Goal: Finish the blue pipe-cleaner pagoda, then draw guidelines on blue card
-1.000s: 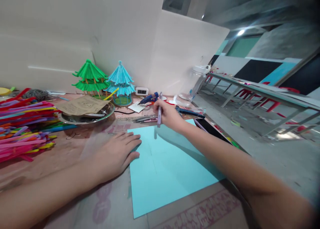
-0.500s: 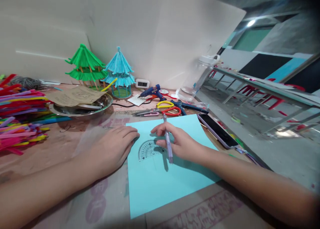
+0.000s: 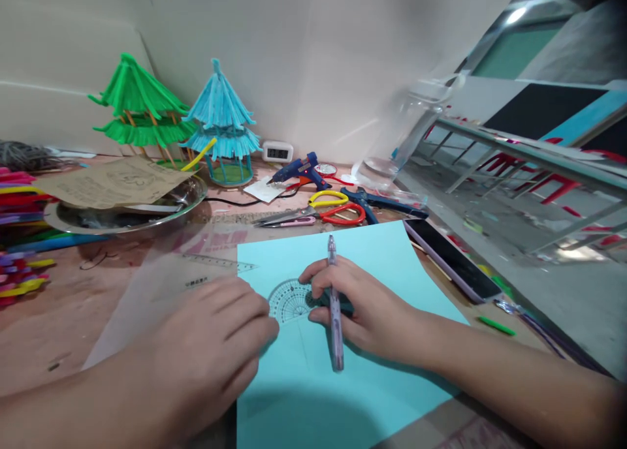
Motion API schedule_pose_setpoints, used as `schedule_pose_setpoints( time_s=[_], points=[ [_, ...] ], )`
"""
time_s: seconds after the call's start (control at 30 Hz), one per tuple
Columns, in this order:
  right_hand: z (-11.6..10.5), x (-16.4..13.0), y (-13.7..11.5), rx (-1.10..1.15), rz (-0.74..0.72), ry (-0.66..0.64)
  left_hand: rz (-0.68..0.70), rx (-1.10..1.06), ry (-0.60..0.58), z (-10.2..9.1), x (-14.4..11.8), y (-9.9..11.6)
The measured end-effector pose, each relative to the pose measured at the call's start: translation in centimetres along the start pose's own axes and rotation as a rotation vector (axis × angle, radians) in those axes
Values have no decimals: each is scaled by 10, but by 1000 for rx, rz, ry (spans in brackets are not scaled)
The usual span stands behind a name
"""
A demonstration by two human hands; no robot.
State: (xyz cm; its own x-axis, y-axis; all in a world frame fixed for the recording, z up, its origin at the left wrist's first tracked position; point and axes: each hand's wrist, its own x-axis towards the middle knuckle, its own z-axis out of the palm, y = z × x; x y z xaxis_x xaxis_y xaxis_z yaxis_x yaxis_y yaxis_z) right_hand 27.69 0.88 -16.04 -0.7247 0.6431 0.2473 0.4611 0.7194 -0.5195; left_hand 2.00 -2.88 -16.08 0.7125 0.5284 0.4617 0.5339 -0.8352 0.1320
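My right hand point(image 3: 362, 302) has a clear purplish pen point(image 3: 336, 325) tucked among its fingers. Its thumb and a fingertip are at the right side of a clear protractor scale point(image 3: 289, 302) on a light blue sheet of paper point(image 3: 304, 397). My left hand point(image 3: 225, 338) is slightly blurred, its fingers curled and together over the sheet's left edge, left of the scale. Whatever it holds, if anything, is hidden. Behind it shows a clear ruler edge point(image 3: 220, 262) with tick marks; I cannot tell whether it and the scale are one piece. Thin lines mark the paper below the scale.
Scissors point(image 3: 313, 211), pliers point(image 3: 377, 201), a blue glue gun point(image 3: 298, 171) and a digital timer point(image 3: 277, 151) sit behind the paper. A phone point(image 3: 450, 260) lies right. Green point(image 3: 140, 103) and blue point(image 3: 220, 116) pagoda models, a metal bowl point(image 3: 198, 207) and pipe cleaners point(image 3: 19, 266) are left.
My left hand has risen from lying flat and moved nearer, its fingers now curled, uncovering the ruler edge. My right hand keeps the pen and stays by the scale. The view has shifted.
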Motion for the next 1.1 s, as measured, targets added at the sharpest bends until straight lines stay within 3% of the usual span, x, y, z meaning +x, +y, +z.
schedule_pose_setpoints(
  time_s=[0.17, 0.3, 0.47, 0.7, 0.93, 1.1],
  points=[
    [1, -3, 2, -64, 96, 60, -235, -16, -13, 5, -3, -22],
    [2, -4, 6, -85, 173, 90, -262, -8, -21, 9, -3, -27],
    [2, -5, 5, -69, 136, 64, -278, 13, -10, 12, -3, -27],
    [1, -5, -3, 8, 42, -15, -113, -4, -25, 11, -10, -24],
    [-3, -4, -5, -45, -33, 14, -31, 26, -47, 14, -17, -16],
    [-3, -1, -5, 4, -94, -46, -3, -6, -34, 12, -11, -16]
  ],
)
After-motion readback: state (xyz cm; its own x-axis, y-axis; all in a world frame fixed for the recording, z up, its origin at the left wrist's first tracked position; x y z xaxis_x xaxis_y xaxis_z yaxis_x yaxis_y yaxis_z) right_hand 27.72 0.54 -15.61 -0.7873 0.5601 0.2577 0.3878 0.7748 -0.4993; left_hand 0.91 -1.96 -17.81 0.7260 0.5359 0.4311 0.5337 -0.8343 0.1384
